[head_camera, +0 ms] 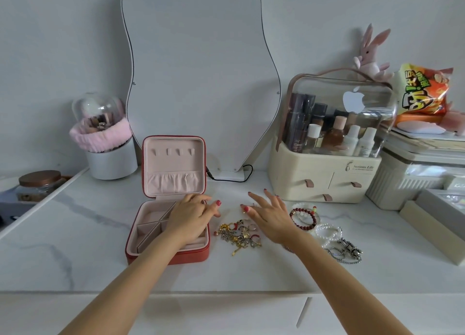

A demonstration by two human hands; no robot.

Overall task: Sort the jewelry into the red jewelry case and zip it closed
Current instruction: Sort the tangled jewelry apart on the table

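Observation:
The red jewelry case (130, 246) lies open on the marble table, its pink-lined lid (173, 166) standing upright. The divided compartments that show hold nothing. My left hand (191, 217) hovers over the case's right side, fingers relaxed and pointing right, and hides that part of the base. My right hand (270, 215) is spread just beyond a pile of gold rings and charms (239, 235), fingers straight. Right of that hand lie a dark red bead bracelet (303, 220), white pearl bracelets (327, 232) and a silver chain (348, 251).
A wavy mirror (201, 83) with a black cable (239, 176) stands behind the case. A cream cosmetics organizer (324, 181) sits at the back right, with boxes (407, 181) beside it. A brush holder (110, 158) and a jar (40, 183) are at the left.

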